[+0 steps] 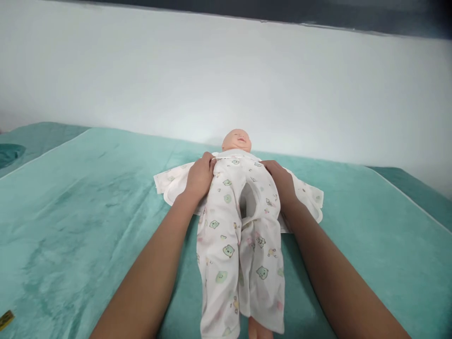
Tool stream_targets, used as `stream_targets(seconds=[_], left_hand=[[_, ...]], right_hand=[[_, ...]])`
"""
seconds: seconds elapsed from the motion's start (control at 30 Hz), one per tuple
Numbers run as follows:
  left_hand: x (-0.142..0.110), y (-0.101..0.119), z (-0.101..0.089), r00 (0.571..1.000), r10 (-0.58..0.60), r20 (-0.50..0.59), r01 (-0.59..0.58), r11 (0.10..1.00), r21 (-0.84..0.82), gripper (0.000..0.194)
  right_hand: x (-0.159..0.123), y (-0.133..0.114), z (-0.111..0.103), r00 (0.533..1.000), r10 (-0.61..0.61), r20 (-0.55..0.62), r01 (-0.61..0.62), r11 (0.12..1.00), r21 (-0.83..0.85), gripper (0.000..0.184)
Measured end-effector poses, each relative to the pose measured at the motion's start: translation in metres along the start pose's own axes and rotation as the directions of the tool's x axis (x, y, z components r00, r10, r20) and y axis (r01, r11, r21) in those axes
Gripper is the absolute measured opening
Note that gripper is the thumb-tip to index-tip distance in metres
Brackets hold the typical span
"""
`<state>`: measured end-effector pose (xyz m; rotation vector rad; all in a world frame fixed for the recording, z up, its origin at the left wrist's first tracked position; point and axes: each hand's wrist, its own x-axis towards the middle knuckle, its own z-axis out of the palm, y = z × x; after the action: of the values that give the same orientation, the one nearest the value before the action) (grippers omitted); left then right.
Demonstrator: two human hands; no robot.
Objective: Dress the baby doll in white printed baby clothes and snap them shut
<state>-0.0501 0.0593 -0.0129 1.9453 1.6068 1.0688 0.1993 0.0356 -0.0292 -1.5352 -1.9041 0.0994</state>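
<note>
The near ends of both forearms and of the printed trousers (226, 235) are cut off at the near edge, the doll (237, 140) has its body hidden under the trousers, and only part of one foot shows below the right trouser leg. On the green cover (106, 212), the left hand (200, 176) lies at the left side of the waistband, fingers bent closed on its cloth; the right hand (280, 181) touches the right side, its fingertips too hidden to tell whether they grip.
</note>
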Motion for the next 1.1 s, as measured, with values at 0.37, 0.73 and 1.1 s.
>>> stream_targets(seconds=[0.37,0.73,1.1], left_hand=[[0.031,0.0,0.006,0.996,-0.087,0.007,0.083,0.974,0.211,0.022],[0.026,-0.003,-0.016,0.966,0.062,0.249,-0.098,0.987,0.131,0.032],[0.027,-0.002,0.006,0.997,-0.028,-0.07,0.049,0.943,0.328,0.039]], right_hand=[[0.048,0.011,0.007,0.95,0.274,0.147,-0.295,0.943,0.152,0.028],[0.036,0.007,-0.001,0.94,0.14,0.311,-0.25,0.903,0.349,0.024],[0.043,0.007,0.014,0.975,0.221,-0.004,-0.217,0.961,0.171,0.026]])
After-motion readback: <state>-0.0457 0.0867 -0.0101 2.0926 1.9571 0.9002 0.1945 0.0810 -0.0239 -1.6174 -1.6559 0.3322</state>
